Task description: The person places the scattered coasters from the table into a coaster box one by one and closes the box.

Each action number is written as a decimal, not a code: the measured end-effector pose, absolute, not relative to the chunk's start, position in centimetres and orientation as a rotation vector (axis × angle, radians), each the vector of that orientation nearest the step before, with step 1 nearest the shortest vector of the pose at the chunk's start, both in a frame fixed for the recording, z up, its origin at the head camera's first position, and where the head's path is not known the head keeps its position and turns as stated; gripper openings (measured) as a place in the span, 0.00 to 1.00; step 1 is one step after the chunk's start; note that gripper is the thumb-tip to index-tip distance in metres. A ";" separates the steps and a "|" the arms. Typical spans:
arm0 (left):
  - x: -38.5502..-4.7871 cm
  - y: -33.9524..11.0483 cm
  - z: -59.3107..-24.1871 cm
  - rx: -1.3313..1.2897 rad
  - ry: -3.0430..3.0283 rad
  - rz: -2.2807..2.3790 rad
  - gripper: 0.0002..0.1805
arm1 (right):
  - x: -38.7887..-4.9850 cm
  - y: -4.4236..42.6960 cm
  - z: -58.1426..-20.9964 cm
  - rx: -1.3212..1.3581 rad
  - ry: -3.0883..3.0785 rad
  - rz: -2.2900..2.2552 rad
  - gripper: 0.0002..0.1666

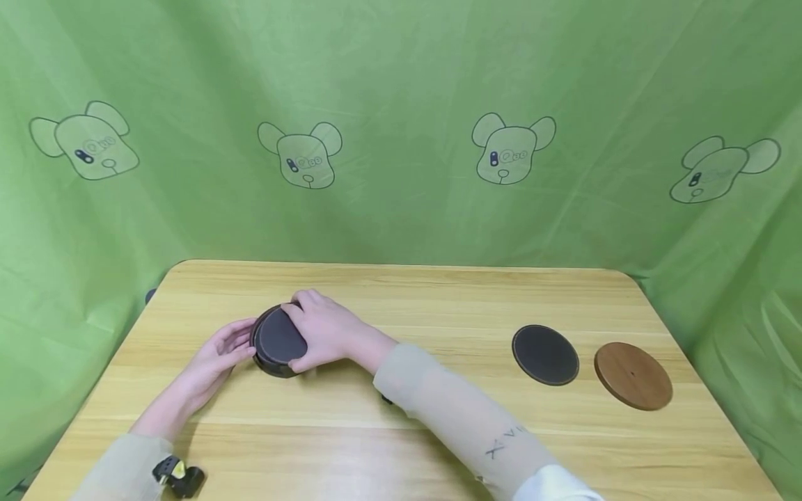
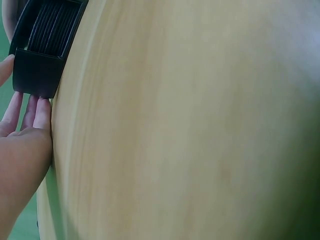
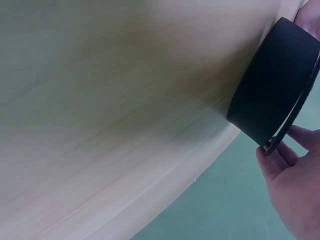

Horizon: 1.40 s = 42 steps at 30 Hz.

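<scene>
A round black coaster point(image 1: 279, 335) with a stitched edge lies over the top of a black coaster holder point(image 1: 271, 367) at the table's left. My right hand point(image 1: 322, 330) grips this coaster across its width, thumb on the near edge, fingers on the far one. In the right wrist view the coaster point(image 3: 296, 116) is tilted, with a thin gap above the holder's rim. My left hand point(image 1: 211, 362) holds the holder's left side between thumb and fingers. Through the holder's side opening, the left wrist view shows several stacked black coasters point(image 2: 50, 27).
Another black coaster point(image 1: 545, 355) lies flat on the wooden table point(image 1: 401, 299) at the right. Beside it is a brown wooden disc point(image 1: 633, 376) with a small central mark. A green curtain point(image 1: 401, 216) hangs behind the table.
</scene>
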<state>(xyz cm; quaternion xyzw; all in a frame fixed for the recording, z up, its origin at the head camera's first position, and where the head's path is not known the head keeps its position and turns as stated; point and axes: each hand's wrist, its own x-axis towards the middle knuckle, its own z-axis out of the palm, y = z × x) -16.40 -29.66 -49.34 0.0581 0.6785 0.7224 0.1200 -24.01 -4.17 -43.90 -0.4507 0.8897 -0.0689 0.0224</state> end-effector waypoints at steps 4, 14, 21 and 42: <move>-16.4 -29.7 -49.2 0.152 1.992 2.096 0.27 | -23.9 -4.5 -43.9 -1.392 2.769 -0.184 0.63; -16.5 -29.7 -49.4 0.149 2.005 2.092 0.29 | -23.6 -5.1 -44.1 -1.349 2.798 -0.150 0.62; -16.6 -29.7 -49.4 0.128 2.016 2.078 0.31 | -23.3 -5.3 -44.2 -1.334 2.808 -0.116 0.60; -16.6 -29.7 -49.2 0.112 2.023 2.052 0.32 | -23.8 -4.5 -45.0 -1.276 2.742 -0.289 0.62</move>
